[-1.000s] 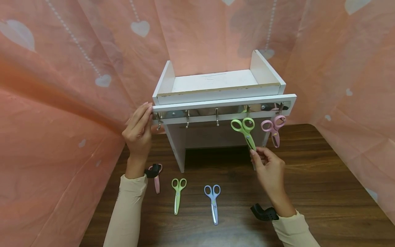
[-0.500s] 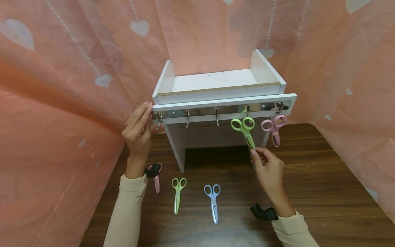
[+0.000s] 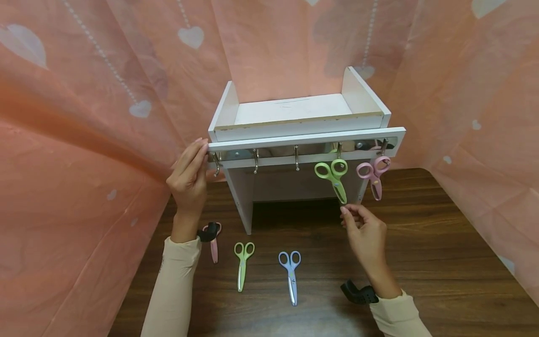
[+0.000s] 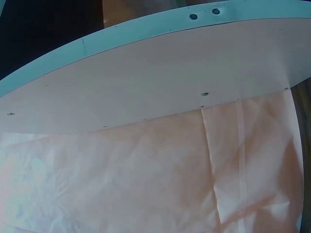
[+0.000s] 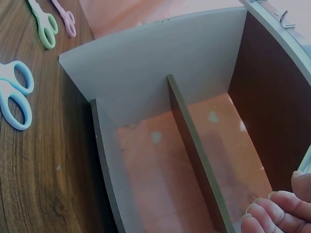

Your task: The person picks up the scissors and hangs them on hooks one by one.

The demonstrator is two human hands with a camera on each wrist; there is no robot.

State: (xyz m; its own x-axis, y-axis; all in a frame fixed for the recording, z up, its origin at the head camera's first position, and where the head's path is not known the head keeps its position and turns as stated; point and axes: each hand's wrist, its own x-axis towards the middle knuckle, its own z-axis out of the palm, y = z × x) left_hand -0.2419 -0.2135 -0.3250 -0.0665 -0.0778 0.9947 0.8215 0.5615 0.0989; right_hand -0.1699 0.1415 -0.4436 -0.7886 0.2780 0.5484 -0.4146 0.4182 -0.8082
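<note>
Green scissors (image 3: 336, 181) hang by a finger loop from a hook on the white hook rail (image 3: 273, 142), tip down. To their right, pink scissors (image 3: 375, 180) hang from the end hook. My right hand (image 3: 367, 234) is just below the green scissors' tip, thumb and fingertips close to it; in the right wrist view the thumb stands apart from the fingers. My left hand (image 3: 189, 178) rests its extended fingers against the rail's left end. On the table lie blue scissors (image 3: 292, 281), a second green pair (image 3: 241, 269) and a second pink pair (image 3: 214, 252), partly behind the left wrist camera.
The rail fronts a white shelf unit (image 3: 290, 110) on the dark wooden table (image 3: 324, 281). Three hooks left of the green scissors bear nothing. Pink cloth (image 3: 290, 47) with heart prints surrounds the table. In the right wrist view, the unit's divider (image 5: 197, 145) shows.
My right hand has let go of the green scissors' tip and drawn slightly downward. The green scissors stay hanging on the hook. My left hand has stayed at the rail's end.
</note>
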